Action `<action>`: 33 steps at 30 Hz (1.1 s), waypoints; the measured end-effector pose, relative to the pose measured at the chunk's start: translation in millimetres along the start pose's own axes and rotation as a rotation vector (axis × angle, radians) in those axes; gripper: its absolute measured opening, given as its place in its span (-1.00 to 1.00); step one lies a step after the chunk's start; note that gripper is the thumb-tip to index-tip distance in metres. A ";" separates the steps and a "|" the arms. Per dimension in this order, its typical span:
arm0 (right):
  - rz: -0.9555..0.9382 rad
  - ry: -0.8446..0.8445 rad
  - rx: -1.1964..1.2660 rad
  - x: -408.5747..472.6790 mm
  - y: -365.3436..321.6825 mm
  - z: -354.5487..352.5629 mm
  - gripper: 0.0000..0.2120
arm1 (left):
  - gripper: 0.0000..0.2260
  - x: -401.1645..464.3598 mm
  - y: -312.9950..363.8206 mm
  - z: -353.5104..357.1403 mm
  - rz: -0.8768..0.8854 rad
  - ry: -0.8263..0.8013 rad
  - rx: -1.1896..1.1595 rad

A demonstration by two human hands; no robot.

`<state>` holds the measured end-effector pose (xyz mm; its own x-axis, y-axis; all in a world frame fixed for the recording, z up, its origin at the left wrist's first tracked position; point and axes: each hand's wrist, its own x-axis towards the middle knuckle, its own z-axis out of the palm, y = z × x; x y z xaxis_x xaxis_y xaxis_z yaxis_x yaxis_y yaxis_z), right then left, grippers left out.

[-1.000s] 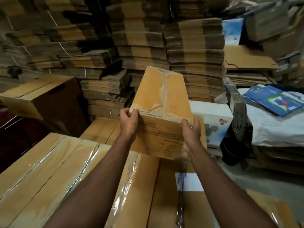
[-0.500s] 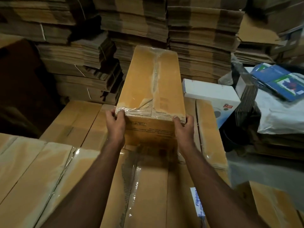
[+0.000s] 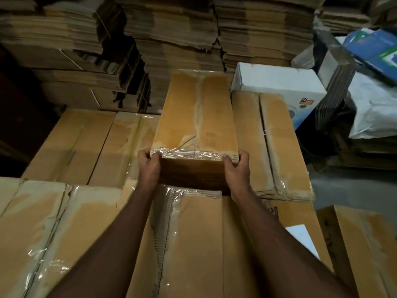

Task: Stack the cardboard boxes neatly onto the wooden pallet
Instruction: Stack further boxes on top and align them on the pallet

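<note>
Two hands clamped on one long taped cardboard box (image 3: 196, 112): left hand (image 3: 150, 166) curled round its near-left corner, right hand (image 3: 236, 166) round its near-right corner. Held at centre over brown film-wrapped cartons (image 3: 71, 145), with a white printed box (image 3: 277, 81) at 2 o'clock and flattened corrugated stacks (image 3: 171, 33) at 12. Contents unseen; print too blurred to read.

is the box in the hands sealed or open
Sealed: the held box has its top flaps closed, with clear tape along the seam and over the near edge.
</note>
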<state>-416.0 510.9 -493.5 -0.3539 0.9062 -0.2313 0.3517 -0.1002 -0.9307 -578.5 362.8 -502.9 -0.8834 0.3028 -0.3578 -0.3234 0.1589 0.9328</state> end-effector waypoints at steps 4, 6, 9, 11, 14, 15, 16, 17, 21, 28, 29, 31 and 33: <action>0.037 0.023 -0.141 -3.6 21.5 -11.8 -0.50 | -0.70 -0.6 -17.0 8.4 0.120 -0.034 0.320; 0.008 0.054 -0.236 -1.4 28.0 -12.2 -0.47 | -0.64 2.3 -23.7 8.8 0.205 -0.016 0.492; -0.013 0.121 -0.493 -2.0 45.5 -10.0 -0.46 | -0.56 4.4 -41.7 4.9 0.250 0.040 0.811; -0.015 0.160 -0.560 -11.7 58.9 -9.2 -0.46 | -0.66 1.3 -58.5 4.9 0.310 0.097 0.974; -0.051 0.185 -0.628 -23.2 76.1 -5.4 -0.49 | -0.73 -4.2 -76.4 8.3 0.378 0.175 1.103; -0.059 0.182 -0.643 -24.6 79.4 -3.8 -0.50 | -0.74 -5.5 -80.1 8.6 0.391 0.194 1.146; -0.067 0.181 -0.651 -25.0 82.1 -2.3 -0.50 | -0.75 -5.4 -83.2 8.7 0.408 0.208 1.181; -0.076 0.183 -0.658 -25.0 84.1 -0.9 -0.51 | -0.75 -5.8 -84.7 8.8 0.422 0.214 1.206; -0.142 0.178 -0.730 -28.8 94.0 1.9 -0.51 | -0.70 -6.6 -89.7 8.9 0.448 0.204 1.272; -0.327 0.132 -0.759 -41.6 106.8 -2.2 -0.45 | -0.55 -12.8 -94.2 7.4 0.567 0.108 1.277; -0.337 0.115 -0.812 -43.3 108.6 -2.0 -0.43 | -0.54 -14.3 -93.4 8.1 0.573 0.089 1.297; -0.331 0.106 -0.885 -44.1 109.9 -0.2 -0.44 | -0.52 -15.7 -91.4 10.8 0.563 0.063 1.330; -0.312 0.106 -0.949 -45.3 107.6 3.5 -0.46 | -0.51 -16.1 -90.0 13.7 0.534 0.043 1.347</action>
<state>-365.1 457.6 -584.1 -0.4851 0.8728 0.0536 0.8184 0.4748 -0.3237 -530.6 356.5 -581.6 -0.8114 0.5834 0.0371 0.5783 0.7919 0.1960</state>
